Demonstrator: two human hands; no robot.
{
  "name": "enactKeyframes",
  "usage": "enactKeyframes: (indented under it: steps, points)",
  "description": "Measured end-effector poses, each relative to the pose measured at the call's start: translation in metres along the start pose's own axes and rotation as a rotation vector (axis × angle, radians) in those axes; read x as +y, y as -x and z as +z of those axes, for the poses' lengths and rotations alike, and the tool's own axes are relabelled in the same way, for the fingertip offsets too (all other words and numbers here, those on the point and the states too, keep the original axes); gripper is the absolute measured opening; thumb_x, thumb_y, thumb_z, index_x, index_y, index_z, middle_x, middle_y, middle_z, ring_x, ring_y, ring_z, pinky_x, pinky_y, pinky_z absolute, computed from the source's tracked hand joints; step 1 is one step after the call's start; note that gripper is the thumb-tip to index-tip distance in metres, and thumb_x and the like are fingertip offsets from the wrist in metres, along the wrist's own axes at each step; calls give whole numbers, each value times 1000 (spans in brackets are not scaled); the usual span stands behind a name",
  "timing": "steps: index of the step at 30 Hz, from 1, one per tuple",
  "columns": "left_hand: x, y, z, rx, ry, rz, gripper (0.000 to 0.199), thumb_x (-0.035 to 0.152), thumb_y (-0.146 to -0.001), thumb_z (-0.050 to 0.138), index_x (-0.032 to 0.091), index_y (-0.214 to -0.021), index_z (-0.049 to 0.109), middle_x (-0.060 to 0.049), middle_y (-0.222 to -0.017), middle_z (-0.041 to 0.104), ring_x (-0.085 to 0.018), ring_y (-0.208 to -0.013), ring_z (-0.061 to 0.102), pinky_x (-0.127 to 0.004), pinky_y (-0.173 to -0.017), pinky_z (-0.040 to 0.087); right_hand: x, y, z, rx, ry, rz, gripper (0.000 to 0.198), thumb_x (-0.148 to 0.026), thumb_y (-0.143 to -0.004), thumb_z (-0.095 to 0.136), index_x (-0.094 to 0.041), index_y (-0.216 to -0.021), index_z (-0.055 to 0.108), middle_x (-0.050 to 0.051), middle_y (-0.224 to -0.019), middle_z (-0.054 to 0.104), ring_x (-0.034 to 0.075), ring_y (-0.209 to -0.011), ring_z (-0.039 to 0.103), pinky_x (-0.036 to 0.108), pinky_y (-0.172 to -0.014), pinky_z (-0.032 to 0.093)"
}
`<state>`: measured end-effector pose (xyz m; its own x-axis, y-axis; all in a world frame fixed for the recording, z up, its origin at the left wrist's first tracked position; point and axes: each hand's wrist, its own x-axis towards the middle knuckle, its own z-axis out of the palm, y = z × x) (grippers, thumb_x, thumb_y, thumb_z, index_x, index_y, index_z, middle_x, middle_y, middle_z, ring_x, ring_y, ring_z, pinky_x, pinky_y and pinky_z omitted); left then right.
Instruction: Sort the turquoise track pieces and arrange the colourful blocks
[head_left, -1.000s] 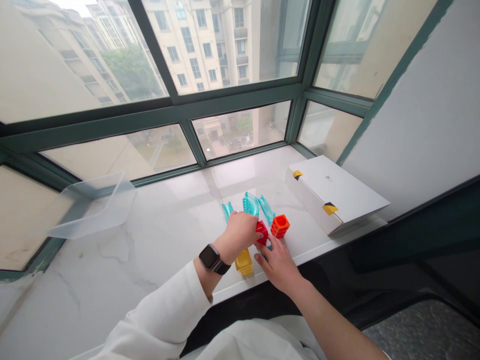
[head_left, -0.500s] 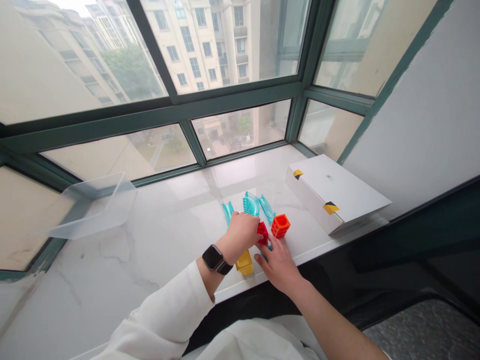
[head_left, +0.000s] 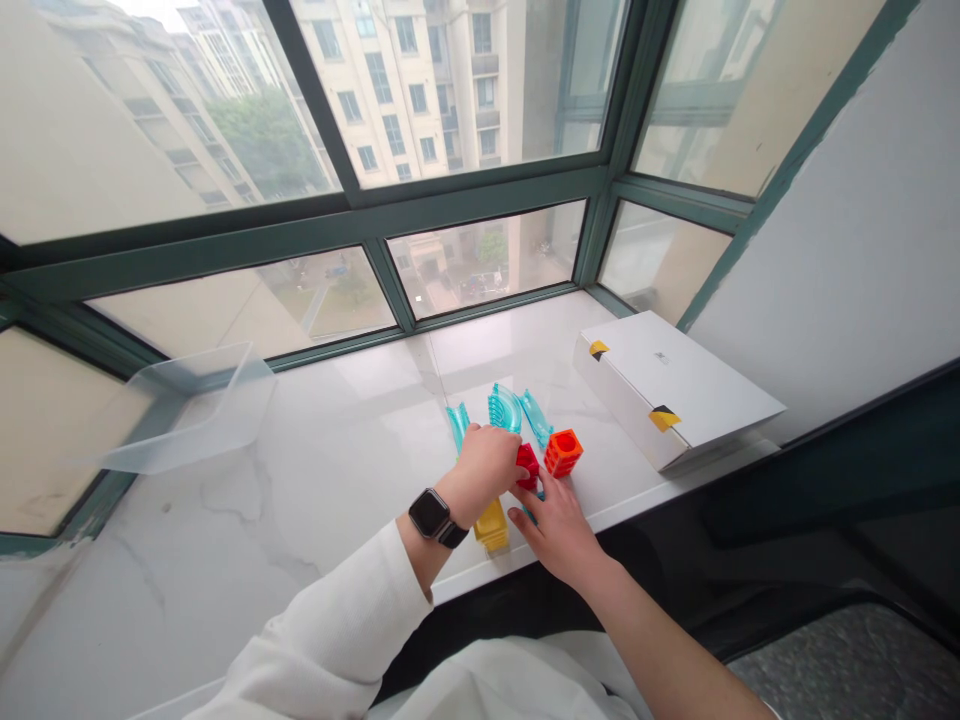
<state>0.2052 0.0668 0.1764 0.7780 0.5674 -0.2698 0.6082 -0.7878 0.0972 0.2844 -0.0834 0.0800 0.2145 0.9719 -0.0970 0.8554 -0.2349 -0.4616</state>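
My left hand, with a black smartwatch at the wrist, is closed on a red toy block. My right hand comes in from the lower right, its fingertips by the bottom of the red block. Between its thumb and fingers shows a bit of a turquoise piece, mostly hidden. An orange hollow block stands just right of the red one. Yellow blocks sit under my left wrist, partly covered. Beyond my hands lie a curved turquoise track piece and straight ones, left and right.
A clear plastic bin stands at the left by the window. At the right a white box with yellow-and-black tape tabs lies against the wall. The white marbled sill ends at a front edge just below my hands.
Almost nothing differs. The whole view has shifted slightly, while both hands keep the same places around the red block.
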Motion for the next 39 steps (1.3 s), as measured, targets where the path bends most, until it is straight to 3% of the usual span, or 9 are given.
enactKeyframes:
  steps: [17,28,31,34,37,39]
  points:
    - [5,-3,0,8,12,14,26,42,-84,77,18,-92,77,-14,-95,79,-34,-101,73,-45,-95,44,-5,2,0,44,193,22,49,-51,-108,48,-36,-155,54,19,-159,49,40,-150,41,63,-121,28]
    - [5,1,-1,37,4,27,28,44,-88,75,17,-90,78,-15,-94,79,-35,-99,73,-45,-92,48,-1,1,2,92,192,-37,48,-47,-108,49,-34,-154,55,19,-157,52,38,-149,44,62,-120,33]
    - [-1,15,-12,127,81,29,34,49,-95,66,18,-103,79,-16,-102,79,-34,-104,72,-42,-89,51,2,1,4,93,168,-49,48,-47,-108,47,-35,-154,56,17,-158,50,37,-148,44,61,-120,34]
    - [-18,41,-29,332,281,51,39,52,-102,56,23,-117,77,-11,-112,80,-29,-106,72,-39,-91,53,3,0,6,62,159,-25,50,-50,-109,46,-34,-155,55,18,-160,48,37,-151,42,60,-121,33]
    - [-46,75,-37,485,433,21,39,53,-105,49,26,-110,78,-5,-107,80,-24,-99,72,-36,-89,53,4,-1,6,12,133,9,54,-53,-109,44,-34,-158,50,19,-163,44,39,-154,37,61,-123,31]
    - [-68,98,-32,559,489,-50,40,54,-105,48,26,-107,77,-5,-108,80,-23,-98,72,-35,-88,53,4,-1,6,-24,109,24,54,-55,-109,42,-36,-159,49,17,-165,42,38,-157,34,62,-125,27]
